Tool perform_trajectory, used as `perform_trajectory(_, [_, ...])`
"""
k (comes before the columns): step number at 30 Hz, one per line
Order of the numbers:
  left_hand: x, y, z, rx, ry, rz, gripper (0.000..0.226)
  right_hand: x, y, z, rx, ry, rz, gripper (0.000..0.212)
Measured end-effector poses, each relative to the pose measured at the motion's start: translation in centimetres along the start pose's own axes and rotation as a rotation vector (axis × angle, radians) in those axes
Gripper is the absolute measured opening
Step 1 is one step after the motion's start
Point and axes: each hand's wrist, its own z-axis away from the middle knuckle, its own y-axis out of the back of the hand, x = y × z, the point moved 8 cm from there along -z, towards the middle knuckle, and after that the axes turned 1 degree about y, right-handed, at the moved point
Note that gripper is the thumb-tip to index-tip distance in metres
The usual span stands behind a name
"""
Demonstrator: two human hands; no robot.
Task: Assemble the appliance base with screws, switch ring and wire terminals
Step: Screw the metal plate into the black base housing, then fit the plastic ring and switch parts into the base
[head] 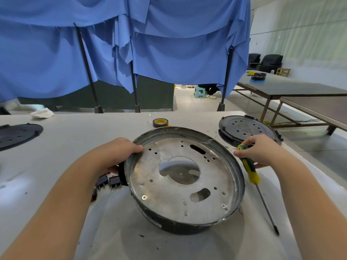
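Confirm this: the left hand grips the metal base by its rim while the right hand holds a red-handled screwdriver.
Wrong colour. The head view shows the left hand on the metal base rim, and the right hand holds a green-and-yellow-handled screwdriver.

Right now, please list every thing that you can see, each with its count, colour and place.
appliance base: one, silver plate in a black shell, tilted, table centre
screwdriver: one, yellow and green handle, right of the base
tape roll: one, grey with yellow core, behind the base
black discs: two, at the far right and far left of the table
small black parts: several, left of the base
white cloth: one, far left edge
left hand: grips the base rim
right hand: holds the screwdriver handle
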Motion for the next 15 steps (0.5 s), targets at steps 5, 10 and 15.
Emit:
perform_trajectory(5, [0.0, 0.0, 0.1, -0.014, 0.0, -0.003, 0.028, 0.2, -1.4, 0.0, -0.011, -0.038, 0.068, 0.03])
perform_trajectory(10, [0.1, -0.1, 0.2, -0.023, -0.004, 0.005, 0.028, 0.0, -2.1, 0.0, -0.053, -0.032, 0.075, 0.036])
perform_trajectory(15, [0.2, -0.1, 0.3, -0.038, -0.016, -0.003, 0.026, -1.7, -1.2, 0.2, -0.079, 0.064, -0.088, 0.031])
